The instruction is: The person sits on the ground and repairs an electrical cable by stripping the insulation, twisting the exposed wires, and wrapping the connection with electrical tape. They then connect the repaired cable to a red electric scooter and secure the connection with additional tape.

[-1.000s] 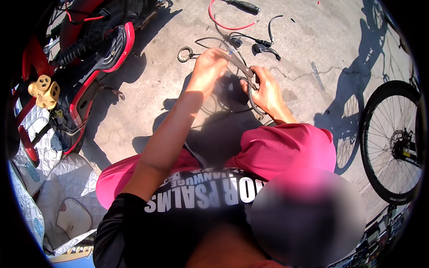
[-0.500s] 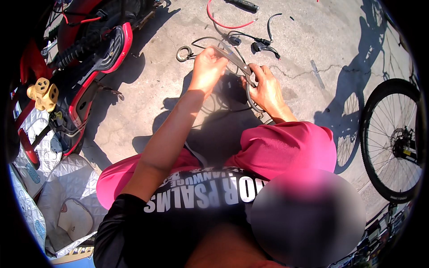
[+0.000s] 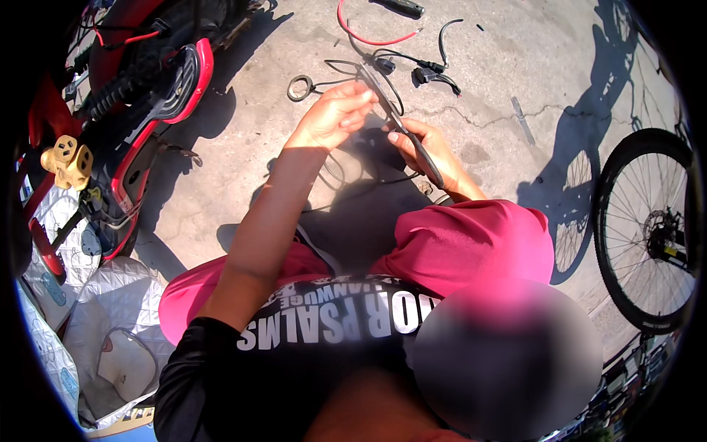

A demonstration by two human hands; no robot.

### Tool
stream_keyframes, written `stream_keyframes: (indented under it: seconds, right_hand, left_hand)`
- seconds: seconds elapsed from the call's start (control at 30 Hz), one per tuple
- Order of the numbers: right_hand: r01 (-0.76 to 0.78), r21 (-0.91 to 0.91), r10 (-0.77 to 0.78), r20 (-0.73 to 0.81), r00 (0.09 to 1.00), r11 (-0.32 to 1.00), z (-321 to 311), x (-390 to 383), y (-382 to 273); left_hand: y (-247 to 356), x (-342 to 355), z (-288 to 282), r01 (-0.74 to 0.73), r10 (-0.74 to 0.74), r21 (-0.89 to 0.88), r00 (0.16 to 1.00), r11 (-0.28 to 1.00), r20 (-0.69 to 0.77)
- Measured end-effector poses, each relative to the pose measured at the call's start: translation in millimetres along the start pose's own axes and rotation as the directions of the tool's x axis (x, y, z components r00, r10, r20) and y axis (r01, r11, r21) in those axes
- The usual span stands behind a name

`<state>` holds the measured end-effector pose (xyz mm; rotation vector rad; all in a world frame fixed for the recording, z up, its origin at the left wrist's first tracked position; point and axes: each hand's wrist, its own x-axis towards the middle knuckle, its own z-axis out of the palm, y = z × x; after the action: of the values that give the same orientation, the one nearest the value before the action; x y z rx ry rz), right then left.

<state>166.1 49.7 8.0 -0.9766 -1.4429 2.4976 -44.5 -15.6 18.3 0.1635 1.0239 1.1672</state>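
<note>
My right hand (image 3: 431,151) is closed around scissors (image 3: 398,121), held nearly edge-on with the blades pointing up and away. Close beside the blades, my left hand (image 3: 337,116) is closed in a pinch. A thin black cable (image 3: 340,175) seems to run from its fingers, though the pinched part is hidden. More of the dark cable loops around and below both hands. Just beyond the left hand, a ring-shaped black piece (image 3: 299,88) with a lead lies on the concrete.
Farther out lie a red cable (image 3: 372,42), a dark-handled tool (image 3: 401,7) and black leads with connectors (image 3: 427,75). A red scooter (image 3: 188,81) with a yellow plug adapter (image 3: 68,162) stands left. A bicycle wheel (image 3: 605,243) stands right. Quilted silver fabric (image 3: 103,295) lies at lower left.
The scissors have turned from showing their flat side to nearly edge-on in my right hand. My left hand has shifted slightly left and down.
</note>
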Motion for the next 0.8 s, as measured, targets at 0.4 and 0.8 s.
stream_keyframes:
  seconds: [0.4,0.8]
  right_hand:
    - [-0.092,0.335,0.036,0.168,0.985,0.938,1,-4,-9]
    - [0.146,0.112,-0.068,-0.516,0.854,0.983,-83,15,-2]
  left_hand:
    - [6,2,3,-0.029,0.031,-0.029,0.998,0.999,0.052]
    - [-7,-8,6,-0.047,0.063,0.152,0.992,0.987,-0.106]
